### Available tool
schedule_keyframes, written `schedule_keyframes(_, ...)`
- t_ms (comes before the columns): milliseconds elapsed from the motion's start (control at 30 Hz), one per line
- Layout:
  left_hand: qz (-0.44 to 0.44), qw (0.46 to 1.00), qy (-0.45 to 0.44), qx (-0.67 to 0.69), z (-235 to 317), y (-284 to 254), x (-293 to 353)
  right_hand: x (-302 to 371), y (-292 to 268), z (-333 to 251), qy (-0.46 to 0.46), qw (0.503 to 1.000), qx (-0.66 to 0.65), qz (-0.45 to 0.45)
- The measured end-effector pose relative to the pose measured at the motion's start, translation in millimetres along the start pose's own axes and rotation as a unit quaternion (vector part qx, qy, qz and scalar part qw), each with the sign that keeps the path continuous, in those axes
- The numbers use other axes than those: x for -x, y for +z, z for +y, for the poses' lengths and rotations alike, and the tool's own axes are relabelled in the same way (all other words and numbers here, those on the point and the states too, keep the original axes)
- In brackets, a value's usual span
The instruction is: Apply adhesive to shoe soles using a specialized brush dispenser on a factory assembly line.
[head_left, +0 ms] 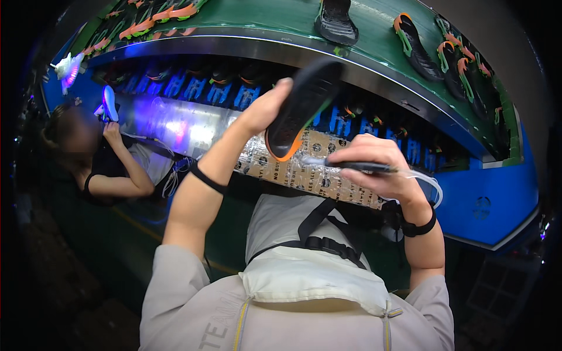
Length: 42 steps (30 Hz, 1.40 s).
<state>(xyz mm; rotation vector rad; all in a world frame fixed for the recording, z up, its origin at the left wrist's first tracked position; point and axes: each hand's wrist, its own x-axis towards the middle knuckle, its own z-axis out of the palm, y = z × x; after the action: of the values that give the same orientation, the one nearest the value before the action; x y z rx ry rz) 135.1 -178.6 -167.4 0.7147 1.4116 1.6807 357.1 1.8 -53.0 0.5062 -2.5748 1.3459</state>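
In my left hand [266, 109] is a black shoe sole [300, 111] with an orange and green edge. I grip it by its left side and it is tilted, with its orange-rimmed end toward me. My right hand [381, 159] is closed around a black-handled brush [367, 167] with a pale tip. That blurred tip points left, close to the sole's orange end; whether they touch I cannot tell. A clear hose [430, 179] runs from the handle's rear past my right wrist. Beneath both hands lies a ledge covered with printed brown cardboard and clear film [281, 173].
A green conveyor belt [374, 29] carries several soles along the far side, behind a metal rail [234, 42]. Under it, a lower row holds more soles on blue supports [219, 93]. At the left, another person [126, 167] works under violet light. A blue panel [497, 199] stands at right.
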Motion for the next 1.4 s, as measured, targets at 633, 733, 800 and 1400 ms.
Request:
schedule_keyframes(633, -0.002, 0.781, -0.160, 0.604, -182, 37, 110, 26, 79, 70, 0.317, 0.915, -0.126, 0.216)
schedule_keyframes(733, -0.003, 0.805, -0.118, 0.581, -136, 68, 96, 8, 71, 61, 0.291, 0.915, -0.060, 0.273)
schedule_keyframes(800, -0.064, 0.800, -0.066, 0.593, -128, 77, 89, -4, 69, 55, 0.279, 0.913, -0.046, 0.294)
schedule_keyframes(1400, 0.021, 0.871, 0.057, 0.487, -64, 112, 67, -5, 39, -5, 0.007, 0.962, 0.145, 0.233)
